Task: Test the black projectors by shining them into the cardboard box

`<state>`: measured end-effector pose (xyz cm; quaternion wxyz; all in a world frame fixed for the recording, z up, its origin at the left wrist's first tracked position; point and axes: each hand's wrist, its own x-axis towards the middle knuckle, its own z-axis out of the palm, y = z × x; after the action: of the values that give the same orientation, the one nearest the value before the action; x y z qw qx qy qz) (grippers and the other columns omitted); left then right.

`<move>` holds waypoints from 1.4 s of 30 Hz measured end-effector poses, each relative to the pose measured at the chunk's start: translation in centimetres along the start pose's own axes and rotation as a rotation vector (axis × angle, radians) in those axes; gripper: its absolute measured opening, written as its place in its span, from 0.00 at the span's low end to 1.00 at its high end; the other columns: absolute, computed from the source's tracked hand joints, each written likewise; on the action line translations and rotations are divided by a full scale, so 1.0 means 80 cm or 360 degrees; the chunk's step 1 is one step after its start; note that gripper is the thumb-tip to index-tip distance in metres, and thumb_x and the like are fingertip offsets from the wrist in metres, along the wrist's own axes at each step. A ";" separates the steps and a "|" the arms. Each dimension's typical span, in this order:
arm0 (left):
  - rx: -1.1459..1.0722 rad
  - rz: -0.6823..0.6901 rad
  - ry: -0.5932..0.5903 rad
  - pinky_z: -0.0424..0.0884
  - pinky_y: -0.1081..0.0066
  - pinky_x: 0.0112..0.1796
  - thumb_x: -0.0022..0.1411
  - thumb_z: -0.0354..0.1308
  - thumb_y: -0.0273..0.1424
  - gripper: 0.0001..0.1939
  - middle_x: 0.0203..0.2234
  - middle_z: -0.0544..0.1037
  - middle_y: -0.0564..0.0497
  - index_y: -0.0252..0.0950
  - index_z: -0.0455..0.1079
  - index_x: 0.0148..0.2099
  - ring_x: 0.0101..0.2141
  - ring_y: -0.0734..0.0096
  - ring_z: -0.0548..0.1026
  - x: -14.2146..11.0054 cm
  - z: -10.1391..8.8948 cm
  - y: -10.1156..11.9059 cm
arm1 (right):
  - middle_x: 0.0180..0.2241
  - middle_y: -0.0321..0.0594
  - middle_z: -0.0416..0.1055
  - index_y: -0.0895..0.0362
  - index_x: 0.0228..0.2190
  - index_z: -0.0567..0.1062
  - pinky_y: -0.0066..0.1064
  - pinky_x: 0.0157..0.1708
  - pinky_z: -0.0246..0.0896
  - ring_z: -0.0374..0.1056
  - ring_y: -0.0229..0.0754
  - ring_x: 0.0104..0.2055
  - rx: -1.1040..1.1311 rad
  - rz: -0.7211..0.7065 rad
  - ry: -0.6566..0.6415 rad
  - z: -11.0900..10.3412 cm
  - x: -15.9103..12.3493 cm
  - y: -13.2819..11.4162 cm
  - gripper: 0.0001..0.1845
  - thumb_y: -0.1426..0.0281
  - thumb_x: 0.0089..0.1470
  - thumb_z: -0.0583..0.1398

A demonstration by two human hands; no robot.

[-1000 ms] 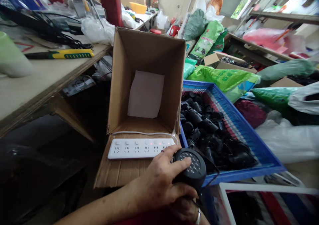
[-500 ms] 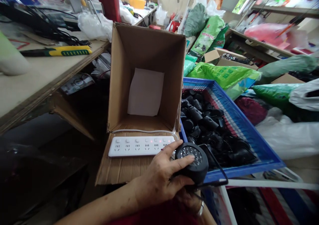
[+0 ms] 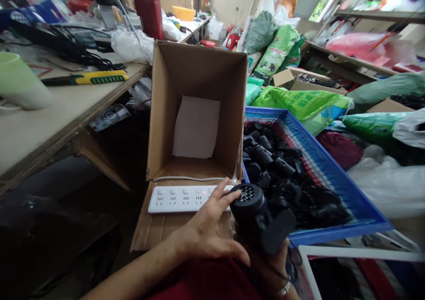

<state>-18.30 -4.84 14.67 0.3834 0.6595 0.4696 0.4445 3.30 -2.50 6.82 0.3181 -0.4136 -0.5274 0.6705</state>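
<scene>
A black lamp with a round face full of small lens-like dots stands upright at the lower middle, with a dark flat flap on its right side. My right hand grips it from below, mostly hidden behind its body; a bracelet shows at the wrist. My left hand is open, its thumb apart and its fingers stretched toward the lamp, one fingertip at the edge of the round face. Just beyond the left hand lies a white power strip on a cardboard flap; a red light glows on it.
A cardboard box lies with its mouth toward me, a pale sheet inside. To the right, a blue crate holds many black parts. On the left table are a yellow-green handled tool and a pale green cup.
The lamp has tilted, bringing its body and flap into view. My left hand has loosened from around it, thumb now apart. My right hand has moved right, and the view has shifted slightly.
</scene>
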 end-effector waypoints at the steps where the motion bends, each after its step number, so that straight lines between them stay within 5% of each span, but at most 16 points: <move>1: -0.0001 0.0046 -0.0008 0.51 0.39 0.55 0.34 0.71 0.47 0.60 0.65 0.37 0.29 0.37 0.46 0.65 0.63 0.37 0.41 -0.002 0.000 -0.002 | 0.35 0.42 0.77 0.45 0.48 0.71 0.54 0.39 0.66 0.69 0.62 0.42 0.0069 0.0016 0.0067 -0.005 0.002 0.003 0.29 0.48 0.44 0.59; 4: 0.0086 0.0215 0.0046 0.52 0.41 0.56 0.31 0.71 0.49 0.66 0.65 0.38 0.28 0.37 0.38 0.66 0.63 0.39 0.40 -0.007 0.003 -0.006 | 0.38 0.43 0.76 0.46 0.48 0.71 0.52 0.39 0.66 0.70 0.60 0.42 0.0271 0.0073 0.0107 -0.010 0.004 0.005 0.32 0.44 0.44 0.56; 7: 0.0264 0.0290 0.0224 0.56 0.45 0.56 0.41 0.68 0.48 0.58 0.63 0.51 0.28 0.35 0.41 0.66 0.62 0.44 0.50 -0.009 0.003 -0.006 | 0.48 0.45 0.71 0.47 0.50 0.68 0.49 0.44 0.63 0.67 0.59 0.49 0.0316 0.0059 0.0085 -0.007 0.001 0.001 0.35 0.46 0.41 0.61; 13: 0.0302 0.0490 0.0280 0.66 0.53 0.52 0.51 0.65 0.41 0.37 0.54 0.68 0.31 0.32 0.59 0.59 0.56 0.52 0.66 -0.002 -0.016 -0.013 | 0.54 0.44 0.64 0.50 0.51 0.64 0.47 0.53 0.54 0.58 0.59 0.56 -0.0161 -0.0108 0.0183 -0.008 0.000 -0.036 0.42 0.52 0.34 0.68; 18: 0.0090 0.0460 0.0178 0.70 0.57 0.50 0.55 0.63 0.35 0.23 0.53 0.71 0.35 0.34 0.67 0.52 0.53 0.57 0.70 0.000 -0.023 -0.008 | 0.49 0.44 0.69 0.49 0.53 0.60 0.44 0.49 0.59 0.64 0.56 0.51 -0.0252 -0.0188 -0.0052 -0.010 0.006 -0.071 0.44 0.62 0.34 0.69; 21: 0.0139 0.0301 0.0176 0.65 0.54 0.53 0.55 0.63 0.31 0.28 0.56 0.67 0.36 0.36 0.61 0.57 0.57 0.56 0.65 -0.002 -0.026 -0.002 | 0.49 0.44 0.69 0.49 0.53 0.58 0.43 0.47 0.60 0.66 0.55 0.49 -0.0198 -0.0158 -0.0095 -0.009 0.009 -0.079 0.44 0.66 0.34 0.69; 27: 0.0237 0.0286 -0.0325 0.53 0.50 0.59 0.50 0.63 0.27 0.51 0.65 0.45 0.36 0.38 0.35 0.68 0.64 0.52 0.46 0.005 -0.046 -0.001 | 0.47 0.43 0.71 0.51 0.53 0.59 0.40 0.44 0.62 0.68 0.52 0.46 -0.0262 -0.0057 -0.0252 -0.009 0.014 -0.085 0.46 0.72 0.30 0.69; 29: 0.0230 0.0300 -0.0489 0.53 0.52 0.59 0.46 0.65 0.26 0.53 0.65 0.48 0.36 0.37 0.36 0.68 0.63 0.52 0.49 0.012 -0.053 0.000 | 0.48 0.43 0.70 0.50 0.52 0.60 0.39 0.44 0.62 0.68 0.51 0.46 -0.0231 -0.0015 -0.0276 -0.009 0.013 -0.087 0.46 0.73 0.30 0.69; 33: 0.0143 0.0279 -0.0543 0.60 0.56 0.56 0.47 0.62 0.22 0.42 0.58 0.64 0.40 0.39 0.52 0.64 0.57 0.56 0.63 0.028 -0.064 0.005 | 0.47 0.41 0.71 0.50 0.53 0.60 0.36 0.42 0.62 0.68 0.49 0.44 -0.0252 0.0041 -0.0305 -0.016 0.009 -0.088 0.48 0.73 0.28 0.69; 38: -0.0108 -0.0070 -0.0707 0.69 0.61 0.47 0.49 0.65 0.30 0.30 0.46 0.76 0.47 0.39 0.66 0.56 0.46 0.59 0.73 0.048 -0.069 0.003 | 0.38 0.41 0.75 0.53 0.46 0.70 0.37 0.37 0.64 0.70 0.50 0.37 0.0008 0.0148 -0.0122 -0.020 0.003 -0.081 0.39 0.58 0.28 0.70; 42: -0.0680 -0.0585 -0.0814 0.73 0.70 0.33 0.54 0.62 0.36 0.24 0.34 0.79 0.48 0.34 0.68 0.53 0.32 0.67 0.78 0.057 -0.061 -0.017 | 0.23 0.42 0.76 0.56 0.32 0.77 0.29 0.16 0.58 0.65 0.40 0.17 0.0495 0.0393 0.0047 -0.009 0.003 -0.070 0.29 0.44 0.43 0.57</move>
<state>-22.53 0.30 15.95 0.6904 0.5592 0.3659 0.2771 3.81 -0.61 12.15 0.3011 -0.4308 -0.3580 0.7717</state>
